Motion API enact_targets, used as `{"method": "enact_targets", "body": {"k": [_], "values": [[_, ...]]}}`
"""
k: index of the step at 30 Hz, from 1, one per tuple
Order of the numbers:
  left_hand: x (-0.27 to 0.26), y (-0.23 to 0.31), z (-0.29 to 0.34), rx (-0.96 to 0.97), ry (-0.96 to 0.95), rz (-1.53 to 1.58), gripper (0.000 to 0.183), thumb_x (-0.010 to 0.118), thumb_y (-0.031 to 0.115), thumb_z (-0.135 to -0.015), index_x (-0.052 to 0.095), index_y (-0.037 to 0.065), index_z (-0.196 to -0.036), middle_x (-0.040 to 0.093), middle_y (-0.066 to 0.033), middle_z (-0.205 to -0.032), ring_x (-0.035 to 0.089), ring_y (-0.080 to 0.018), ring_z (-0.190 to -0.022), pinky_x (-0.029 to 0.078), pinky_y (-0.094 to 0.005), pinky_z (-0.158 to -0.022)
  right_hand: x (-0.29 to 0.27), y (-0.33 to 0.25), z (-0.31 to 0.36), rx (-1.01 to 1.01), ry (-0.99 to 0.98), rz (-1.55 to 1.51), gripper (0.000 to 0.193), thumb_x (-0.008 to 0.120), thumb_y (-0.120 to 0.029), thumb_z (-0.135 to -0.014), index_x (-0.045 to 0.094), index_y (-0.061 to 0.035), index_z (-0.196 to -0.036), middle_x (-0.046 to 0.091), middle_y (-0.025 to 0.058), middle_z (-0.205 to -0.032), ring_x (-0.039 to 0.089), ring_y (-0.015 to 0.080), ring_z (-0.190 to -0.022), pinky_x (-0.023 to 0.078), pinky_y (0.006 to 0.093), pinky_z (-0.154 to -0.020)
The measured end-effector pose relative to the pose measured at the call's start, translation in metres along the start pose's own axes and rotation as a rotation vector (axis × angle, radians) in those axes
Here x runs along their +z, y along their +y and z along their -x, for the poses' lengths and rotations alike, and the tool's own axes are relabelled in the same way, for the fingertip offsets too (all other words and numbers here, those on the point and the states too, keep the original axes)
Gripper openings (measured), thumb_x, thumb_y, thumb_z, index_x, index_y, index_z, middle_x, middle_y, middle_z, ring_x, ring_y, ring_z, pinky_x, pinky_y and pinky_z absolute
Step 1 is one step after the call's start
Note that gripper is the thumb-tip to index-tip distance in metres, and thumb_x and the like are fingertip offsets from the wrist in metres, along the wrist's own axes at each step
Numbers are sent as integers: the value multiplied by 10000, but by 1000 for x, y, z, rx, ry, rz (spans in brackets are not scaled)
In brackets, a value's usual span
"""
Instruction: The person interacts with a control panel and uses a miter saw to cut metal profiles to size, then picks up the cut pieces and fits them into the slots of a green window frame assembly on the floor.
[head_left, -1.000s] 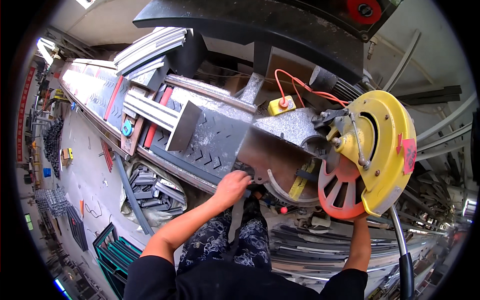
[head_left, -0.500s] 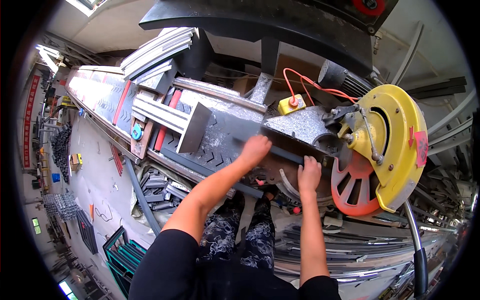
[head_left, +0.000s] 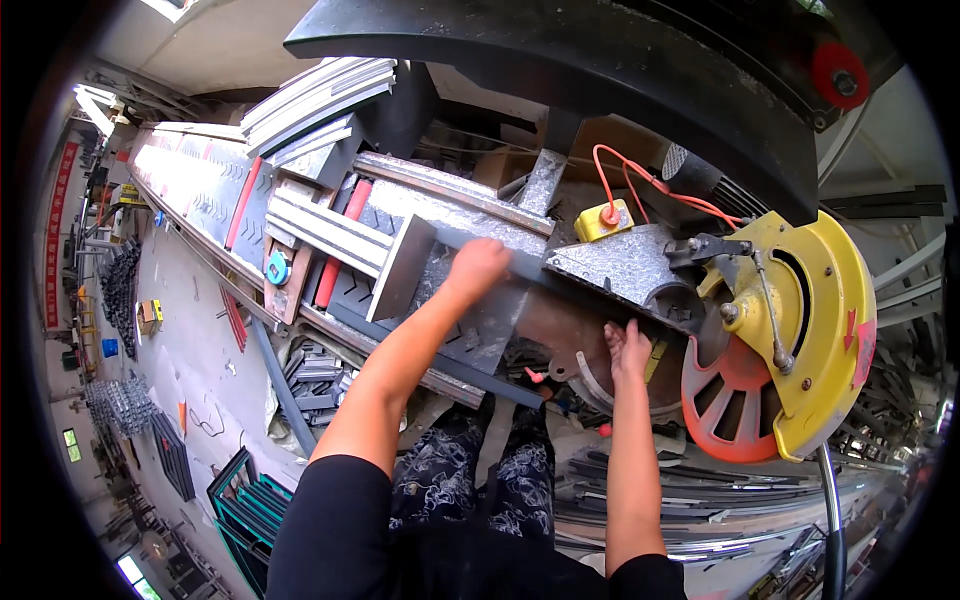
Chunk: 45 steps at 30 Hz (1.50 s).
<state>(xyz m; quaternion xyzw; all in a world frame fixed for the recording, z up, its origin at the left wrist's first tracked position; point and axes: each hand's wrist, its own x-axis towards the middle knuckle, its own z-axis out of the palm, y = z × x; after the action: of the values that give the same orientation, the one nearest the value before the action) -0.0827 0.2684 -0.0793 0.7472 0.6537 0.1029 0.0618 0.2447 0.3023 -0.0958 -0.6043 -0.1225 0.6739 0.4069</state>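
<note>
My left hand is closed over a dark grey metal bar, which lies along the upright fence of the saw bench. My right hand is beside the fence, nearer the saw, with its fingers stretched out and the palm partly turned up; nothing shows in it. To its right stands the cut-off saw with a yellow blade cover and an orange slotted guard. Shadow hides the far end of the bar near the saw.
A grey plate stop and stacked pale profiles sit on the bench's left. Behind the fence is a yellow box with an orange cable. A black machine beam overhangs. Metal offcuts lie on the floor.
My left hand has moved back and left with the bar, which now lies closer to the fence. My right hand has come off the bar and turned partly palm up. The view has shifted slightly.
</note>
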Motion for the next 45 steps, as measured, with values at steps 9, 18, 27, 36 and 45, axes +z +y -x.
{"method": "enact_targets", "body": {"k": [9,18,27,36,45], "values": [[2,38,-12,-73,42,68,261,725,180,-655,565,72,-831,559,-89,-853,562,-285,-894,454,-397,-811,31,-9,-10,47,295,83,200,553,-90,-955,490,90,-1015,625,154,-828,657,243,-578,560,294,-440],[13,67,-24,-68,102,140,344,756,199,-663,609,63,-943,574,-91,-911,555,-293,-940,437,-400,-841,28,-30,20,40,121,209,161,565,-89,-940,565,69,-972,659,153,-818,657,207,-626,551,276,-523],[22,66,-22,-55,127,180,350,772,196,-657,625,51,-940,578,-107,-911,548,-308,-929,439,-417,-810,24,-301,394,-1791,577,1529,341,551,-117,-893,569,-15,-1217,640,179,-1074,622,316,-944,474,430,-879],[20,58,-16,-77,76,145,344,768,212,-658,633,68,-940,586,-94,-896,558,-287,-926,428,-405,-826,-8,-342,399,-473,6,1746,543,704,-357,-799,610,60,-1134,642,173,-764,633,301,-679,509,367,-660],[25,58,-20,-18,138,146,321,758,174,-674,597,31,-912,569,-130,-912,541,-330,-928,428,-429,-812,-112,-144,372,15,318,1121,452,712,-340,-811,564,-52,-1126,611,126,-687,658,317,-703,502,411,-640]]}}
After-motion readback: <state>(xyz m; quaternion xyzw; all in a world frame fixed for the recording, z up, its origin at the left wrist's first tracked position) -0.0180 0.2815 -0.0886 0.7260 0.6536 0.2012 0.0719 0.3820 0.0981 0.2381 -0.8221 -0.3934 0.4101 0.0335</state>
